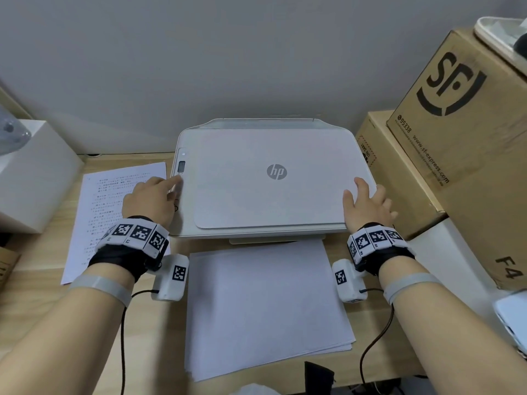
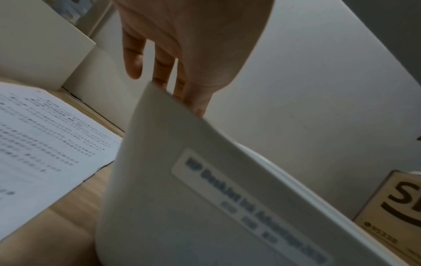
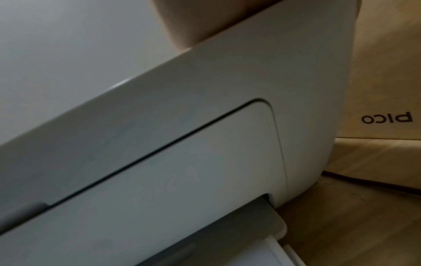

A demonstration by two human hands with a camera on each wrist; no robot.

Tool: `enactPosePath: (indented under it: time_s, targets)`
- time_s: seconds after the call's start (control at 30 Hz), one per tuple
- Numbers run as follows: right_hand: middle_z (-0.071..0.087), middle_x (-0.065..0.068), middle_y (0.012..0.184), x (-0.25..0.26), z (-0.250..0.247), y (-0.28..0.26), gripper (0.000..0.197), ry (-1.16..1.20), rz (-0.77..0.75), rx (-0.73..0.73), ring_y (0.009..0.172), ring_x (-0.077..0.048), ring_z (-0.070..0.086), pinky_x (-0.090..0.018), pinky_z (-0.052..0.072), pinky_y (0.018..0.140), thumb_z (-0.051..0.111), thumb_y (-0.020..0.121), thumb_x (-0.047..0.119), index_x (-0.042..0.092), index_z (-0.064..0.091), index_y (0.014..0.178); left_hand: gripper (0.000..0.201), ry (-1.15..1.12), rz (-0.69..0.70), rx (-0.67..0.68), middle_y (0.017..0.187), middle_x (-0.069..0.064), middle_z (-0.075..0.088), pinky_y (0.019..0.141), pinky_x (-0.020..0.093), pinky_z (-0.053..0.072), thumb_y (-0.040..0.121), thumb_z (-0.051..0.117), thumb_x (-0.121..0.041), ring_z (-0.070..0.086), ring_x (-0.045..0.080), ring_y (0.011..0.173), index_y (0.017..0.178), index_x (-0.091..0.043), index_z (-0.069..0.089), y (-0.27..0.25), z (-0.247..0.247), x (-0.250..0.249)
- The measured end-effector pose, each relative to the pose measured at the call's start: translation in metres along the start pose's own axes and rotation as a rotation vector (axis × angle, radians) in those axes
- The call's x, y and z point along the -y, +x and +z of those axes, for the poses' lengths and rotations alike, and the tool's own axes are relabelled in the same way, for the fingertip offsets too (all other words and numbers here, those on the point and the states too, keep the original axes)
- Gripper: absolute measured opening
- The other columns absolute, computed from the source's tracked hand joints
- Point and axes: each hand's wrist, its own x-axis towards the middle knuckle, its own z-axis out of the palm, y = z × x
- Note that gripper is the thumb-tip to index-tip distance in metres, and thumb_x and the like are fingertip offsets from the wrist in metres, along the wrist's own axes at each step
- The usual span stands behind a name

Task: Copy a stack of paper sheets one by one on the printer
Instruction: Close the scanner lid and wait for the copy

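Note:
A white HP printer [image 1: 256,195] stands in the middle of the desk with its lid down. My left hand [image 1: 154,198] reaches over the control strip on its left side, index finger stretched onto the strip below the small screen [image 1: 181,166]. My right hand [image 1: 368,203] lies flat on the lid's front right corner, fingers spread. A stack of blank-faced sheets [image 1: 265,306] lies in front of the printer. One printed sheet [image 1: 99,212] lies left of the printer, also seen as printed sheet [image 2: 41,140]. The printer body [image 2: 205,207] and printer front [image 3: 182,144] fill the wrist views.
Brown cardboard boxes [image 1: 456,138] crowd the printer's right side. A white box [image 1: 31,178] stands at the left. A white device [image 1: 513,320] sits at the right edge. A grey wall rises right behind the printer. Cables hang from both wrists over the desk's front edge.

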Motion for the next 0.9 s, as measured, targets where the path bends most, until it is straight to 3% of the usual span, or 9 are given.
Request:
enactPosePath:
  time_s: [0.1, 0.17, 0.4, 0.63, 0.7, 0.77, 0.9]
  targets:
    - [0.021, -0.012, 0.149, 0.000, 0.001, 0.001, 0.048, -0.014, 0.001, -0.001, 0.124, -0.034, 0.033, -0.047, 0.026, 0.102, 0.024, 0.098, 0.047, 0.034, 0.023, 0.144, 0.057, 0.027, -0.003, -0.002, 0.138, 0.002, 0.049, 0.097, 0.042, 0.037, 0.090, 0.041, 0.001, 0.044, 0.030, 0.122, 0.136, -0.031, 0.050, 0.002, 0.001, 0.003]
    - [0.021, -0.012, 0.149, 0.000, 0.001, 0.000, 0.048, -0.024, 0.001, 0.002, 0.124, -0.034, 0.033, -0.047, 0.026, 0.102, 0.024, 0.098, 0.047, 0.034, 0.022, 0.145, 0.060, 0.041, -0.008, -0.002, 0.139, 0.002, 0.048, 0.099, 0.042, 0.035, 0.087, 0.041, 0.005, 0.042, 0.030, 0.123, 0.135, -0.031, 0.051, 0.004, 0.003, 0.003]
    - [0.020, -0.013, 0.149, 0.001, -0.001, -0.001, 0.048, -0.042, 0.000, 0.002, 0.124, -0.035, 0.034, -0.047, 0.027, 0.101, 0.023, 0.098, 0.046, 0.033, 0.022, 0.145, 0.050, 0.004, -0.060, -0.010, 0.132, 0.010, 0.050, 0.097, 0.045, 0.031, 0.088, 0.042, 0.007, 0.043, 0.034, 0.119, 0.125, -0.023, 0.057, 0.012, 0.007, -0.001]
    - [0.021, -0.013, 0.149, 0.001, -0.001, 0.000, 0.048, -0.050, -0.002, 0.003, 0.125, -0.035, 0.034, -0.048, 0.027, 0.101, 0.023, 0.098, 0.046, 0.033, 0.021, 0.145, 0.055, -0.009, -0.049, -0.017, 0.137, 0.008, 0.047, 0.099, 0.045, 0.031, 0.086, 0.044, 0.006, 0.043, 0.033, 0.122, 0.130, -0.027, 0.054, 0.008, 0.008, 0.000]
    - [0.021, -0.012, 0.149, 0.001, -0.001, 0.000, 0.049, -0.053, -0.002, 0.003, 0.125, -0.035, 0.034, -0.048, 0.028, 0.101, 0.023, 0.098, 0.047, 0.033, 0.021, 0.145, 0.054, -0.151, -0.082, -0.056, 0.139, 0.008, 0.046, 0.100, 0.047, 0.034, 0.089, 0.043, 0.000, 0.046, 0.033, 0.122, 0.136, -0.027, 0.048, 0.005, 0.011, 0.001]
    - [0.021, -0.012, 0.149, 0.001, 0.000, 0.000, 0.049, -0.061, 0.002, 0.003, 0.124, -0.035, 0.034, -0.047, 0.028, 0.101, 0.023, 0.098, 0.047, 0.034, 0.020, 0.145, 0.049, -0.387, -0.165, -0.078, 0.140, 0.009, 0.045, 0.102, 0.048, 0.034, 0.095, 0.046, -0.016, 0.046, 0.033, 0.124, 0.143, -0.023, 0.036, -0.001, 0.016, -0.001]
    - [0.019, -0.012, 0.150, 0.001, 0.000, 0.001, 0.052, -0.088, 0.013, 0.021, 0.125, -0.036, 0.034, -0.047, 0.029, 0.102, 0.021, 0.098, 0.049, 0.034, 0.014, 0.148, 0.083, -0.593, -0.273, 0.046, 0.147, 0.017, 0.037, 0.110, 0.048, 0.030, 0.087, 0.062, -0.041, 0.037, 0.034, 0.134, 0.149, -0.005, 0.018, 0.001, 0.025, -0.012]
